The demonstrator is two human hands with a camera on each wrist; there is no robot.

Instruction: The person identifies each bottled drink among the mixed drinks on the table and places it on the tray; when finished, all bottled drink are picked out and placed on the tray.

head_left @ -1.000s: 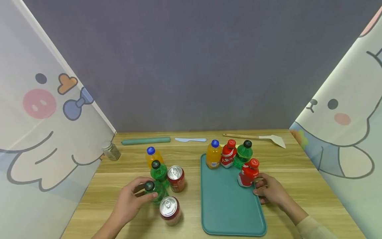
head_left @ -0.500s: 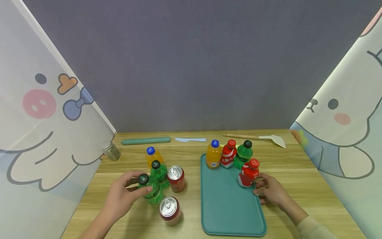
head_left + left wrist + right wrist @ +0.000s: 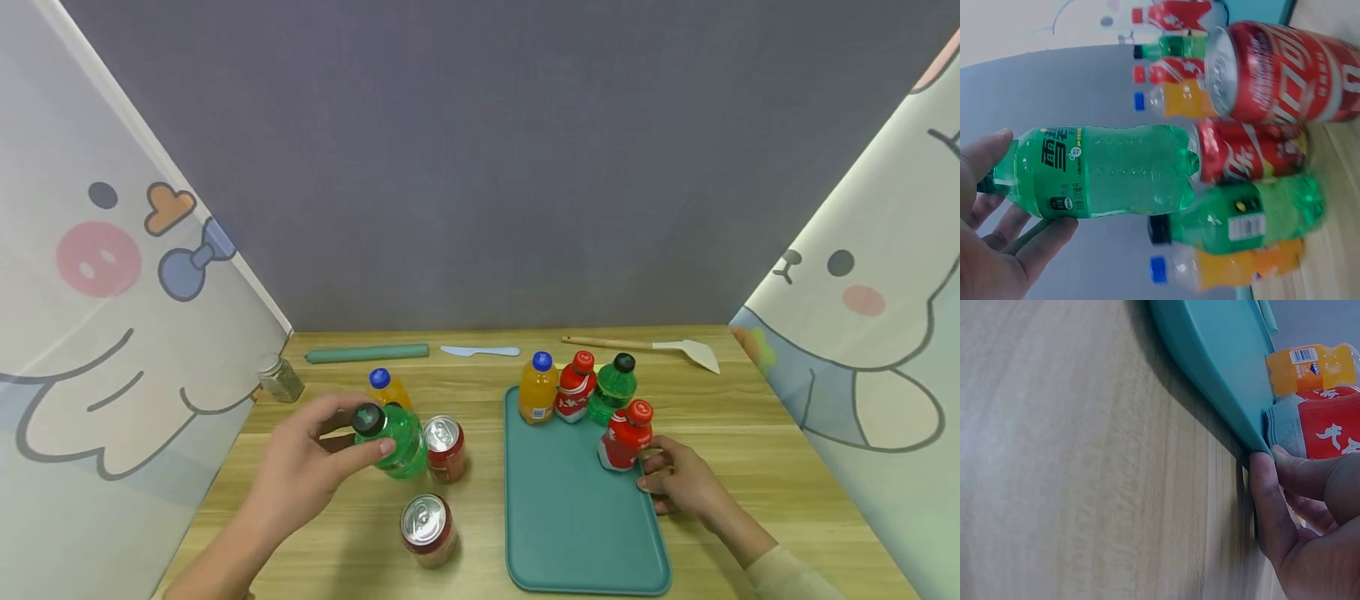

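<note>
My left hand [image 3: 296, 467] grips a green soda bottle [image 3: 405, 442] near its neck. In the left wrist view that bottle [image 3: 1110, 169] is lifted, its base clear of the group behind it. A second green bottle [image 3: 1254, 215] stands behind, mostly covered in the head view. Close by are an orange soda bottle [image 3: 388, 390] with a blue cap and two red cans, a rear can [image 3: 446, 450] and a front can [image 3: 429, 533]. My right hand [image 3: 678, 479] pinches the right rim of a teal tray [image 3: 577, 525], beside a red-labelled bottle [image 3: 625, 437] on it.
Along the tray's back stand an orange bottle [image 3: 537, 390], a red-labelled bottle [image 3: 575, 389] and a green bottle [image 3: 615, 390]. Behind lie a teal rolled item [image 3: 367, 353], a pale-blue knife [image 3: 480, 351] and a wooden-handled spatula [image 3: 645, 343]. A small jar [image 3: 280, 379] stands at the left wall.
My left hand has drawn the green bottle leftward out of the group and lifted it, now in front of the second green bottle. The right hand stays on the tray rim.
</note>
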